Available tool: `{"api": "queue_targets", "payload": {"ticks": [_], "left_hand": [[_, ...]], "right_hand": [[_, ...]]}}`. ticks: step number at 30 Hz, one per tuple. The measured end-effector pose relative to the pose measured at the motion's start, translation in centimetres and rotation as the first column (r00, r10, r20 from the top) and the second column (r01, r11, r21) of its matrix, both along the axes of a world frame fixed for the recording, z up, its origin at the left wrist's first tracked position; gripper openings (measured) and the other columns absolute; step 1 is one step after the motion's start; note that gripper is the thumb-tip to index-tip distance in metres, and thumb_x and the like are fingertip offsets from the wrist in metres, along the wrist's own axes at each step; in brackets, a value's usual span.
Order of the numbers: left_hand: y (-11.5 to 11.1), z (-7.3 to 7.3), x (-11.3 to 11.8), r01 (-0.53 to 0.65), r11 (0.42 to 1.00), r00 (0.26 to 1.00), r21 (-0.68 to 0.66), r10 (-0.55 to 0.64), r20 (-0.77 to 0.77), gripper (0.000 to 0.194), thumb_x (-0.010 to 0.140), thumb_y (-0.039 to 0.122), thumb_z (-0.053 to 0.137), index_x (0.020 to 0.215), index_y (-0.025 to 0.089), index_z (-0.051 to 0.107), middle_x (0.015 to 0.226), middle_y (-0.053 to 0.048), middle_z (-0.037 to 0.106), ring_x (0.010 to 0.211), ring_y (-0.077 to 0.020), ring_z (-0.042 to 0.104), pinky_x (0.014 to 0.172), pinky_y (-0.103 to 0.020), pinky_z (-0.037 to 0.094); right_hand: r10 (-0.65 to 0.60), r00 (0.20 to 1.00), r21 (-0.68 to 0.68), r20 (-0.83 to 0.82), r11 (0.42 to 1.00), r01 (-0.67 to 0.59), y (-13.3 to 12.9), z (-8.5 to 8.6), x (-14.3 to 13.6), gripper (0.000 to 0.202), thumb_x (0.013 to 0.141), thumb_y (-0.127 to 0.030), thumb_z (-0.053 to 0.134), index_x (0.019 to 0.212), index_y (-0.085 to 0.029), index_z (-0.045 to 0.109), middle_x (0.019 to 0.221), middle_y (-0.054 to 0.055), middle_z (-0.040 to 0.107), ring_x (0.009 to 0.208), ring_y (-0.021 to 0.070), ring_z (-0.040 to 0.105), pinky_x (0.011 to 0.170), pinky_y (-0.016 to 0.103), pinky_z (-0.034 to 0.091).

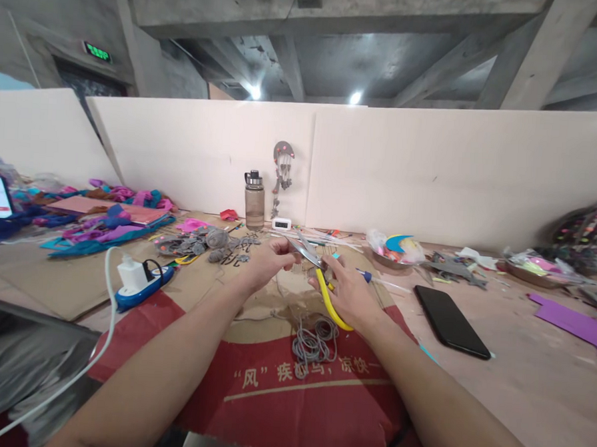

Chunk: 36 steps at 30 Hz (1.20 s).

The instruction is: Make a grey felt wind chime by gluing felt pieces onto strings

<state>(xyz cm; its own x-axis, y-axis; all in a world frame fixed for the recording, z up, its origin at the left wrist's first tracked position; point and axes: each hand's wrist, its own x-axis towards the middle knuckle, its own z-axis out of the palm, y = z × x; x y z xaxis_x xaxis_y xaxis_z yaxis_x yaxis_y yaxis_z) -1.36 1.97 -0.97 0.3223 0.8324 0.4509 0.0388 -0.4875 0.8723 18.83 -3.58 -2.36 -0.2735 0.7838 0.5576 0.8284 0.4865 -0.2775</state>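
Note:
My left hand (270,263) is closed in a pinch near the tips of the scissors; what its fingers hold is too small to make out. Yellow-handled scissors (330,305) are in my right hand (348,289), their blades apart and pointing up and left toward my left hand. Below both hands, a loose bundle of grey cord (315,341) lies on the red and brown cardboard (289,410). A thin strand runs left from the bundle across the cardboard.
A black phone (452,321) lies at right. A bottle (254,201) and small clock (281,224) stand at the back. Grey yarn pieces (217,240) and a blue power strip (143,289) are at left. A bowl (394,258) sits beyond my right hand.

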Motion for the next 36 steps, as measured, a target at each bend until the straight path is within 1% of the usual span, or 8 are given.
{"api": "queue_targets", "payload": {"ticks": [11, 20, 23, 25, 27, 30, 33, 36], "left_hand": [[-0.9, 0.9, 0.2, -0.054, 0.998, 0.997, 0.007, 0.055, -0.057, 0.008, 0.064, 0.017, 0.058, 0.068, 0.014, 0.064, 0.062, 0.001, 0.059, 0.055, -0.0093, 0.046, 0.054, -0.023, 0.034], [-0.9, 1.0, 0.2, -0.046, 0.999, 0.999, -0.016, 0.045, -0.03, 0.006, 0.063, 0.018, 0.059, 0.067, 0.015, 0.062, 0.062, 0.001, 0.059, 0.055, -0.0093, 0.046, 0.054, -0.024, 0.035], [-0.8, 0.9, 0.3, -0.035, 0.999, 0.999, -0.036, 0.035, -0.015, 0.004, 0.064, 0.018, 0.06, 0.064, 0.015, 0.062, 0.061, 0.002, 0.057, 0.054, -0.0084, 0.044, 0.054, -0.023, 0.034], [-0.7, 0.7, 0.4, -0.018, 0.996, 0.999, -0.083, 0.021, 0.027, 0.004, 0.064, 0.019, 0.062, 0.064, 0.015, 0.062, 0.06, 0.003, 0.056, 0.052, -0.0074, 0.043, 0.053, -0.023, 0.033], [-0.6, 0.5, 0.6, -0.012, 0.988, 0.996, -0.157, 0.025, 0.081, 0.009, 0.064, 0.022, 0.067, 0.066, 0.015, 0.063, 0.06, 0.003, 0.055, 0.051, -0.0067, 0.043, 0.052, -0.023, 0.033], [-0.4, 0.2, 0.8, 0.029, 0.961, 0.991, -0.274, 0.008, 0.133, 0.021, 0.062, 0.029, 0.075, 0.07, 0.014, 0.064, 0.064, 0.001, 0.059, 0.055, -0.008, 0.049, 0.056, -0.024, 0.039], [-0.4, -0.2, 1.0, 0.115, 0.942, 0.989, -0.314, -0.08, 0.122, 0.026, 0.064, 0.033, 0.076, 0.075, 0.012, 0.065, 0.069, -0.002, 0.063, 0.057, -0.009, 0.054, 0.059, -0.026, 0.043], [-0.6, -0.4, 1.2, 0.118, 0.953, 0.992, -0.278, -0.103, 0.069, 0.032, 0.066, 0.033, 0.075, 0.088, 0.012, 0.063, 0.063, 0.0, 0.063, 0.053, -0.0091, 0.054, 0.056, -0.025, 0.043]], "right_hand": [[-0.029, 1.0, -0.001, 0.009, 1.0, 0.029, 0.1, -0.3, -0.1, 0.044, 0.088, -0.053, 0.051, 0.12, -0.023, 0.053, 0.102, 0.008, 0.057, 0.079, 0.0192, 0.059, 0.074, 0.03, 0.045], [-0.092, 0.99, 0.027, 0.107, 0.996, 0.09, -0.3, 0.3, -0.1, 0.045, 0.088, -0.056, 0.047, 0.118, -0.022, 0.055, 0.103, 0.01, 0.058, 0.073, 0.0195, 0.059, 0.068, 0.031, 0.042], [-0.095, 0.992, 0.033, 0.088, 0.995, 0.092, -0.4, 0.4, -0.1, 0.045, 0.088, -0.056, 0.048, 0.117, -0.022, 0.056, 0.102, 0.01, 0.06, 0.073, 0.02, 0.058, 0.067, 0.031, 0.042], [-0.06, 0.998, 0.017, 0.015, 0.998, 0.06, -0.3, 0.3, -0.1, 0.043, 0.088, -0.054, 0.05, 0.114, -0.021, 0.058, 0.098, 0.009, 0.061, 0.072, 0.0196, 0.057, 0.067, 0.031, 0.042], [0.005, 0.995, -0.011, -0.104, 1.0, -0.006, 0.0, 0.2, -0.1, 0.039, 0.088, -0.052, 0.05, 0.108, -0.02, 0.06, 0.091, 0.007, 0.063, 0.072, 0.0188, 0.056, 0.067, 0.031, 0.042], [0.061, 0.947, -0.052, -0.316, 0.995, -0.082, 0.6, 0.1, -0.1, 0.037, 0.087, -0.052, 0.052, 0.098, -0.018, 0.059, 0.082, 0.004, 0.063, 0.072, 0.0174, 0.055, 0.067, 0.03, 0.043], [0.07, 0.841, -0.094, -0.537, 0.985, -0.142, 1.0, 0.0, -0.1, 0.039, 0.082, -0.055, 0.057, 0.096, -0.019, 0.057, 0.073, 0.0, 0.058, 0.064, 0.0142, 0.052, 0.06, 0.027, 0.043], [0.082, 0.668, -0.15, -0.739, 0.948, -0.282, 0.8, 0.1, -0.3, 0.043, 0.078, -0.055, 0.061, 0.103, -0.021, 0.051, 0.064, -0.007, 0.049, 0.048, 0.0087, 0.044, 0.047, 0.023, 0.038]]}}
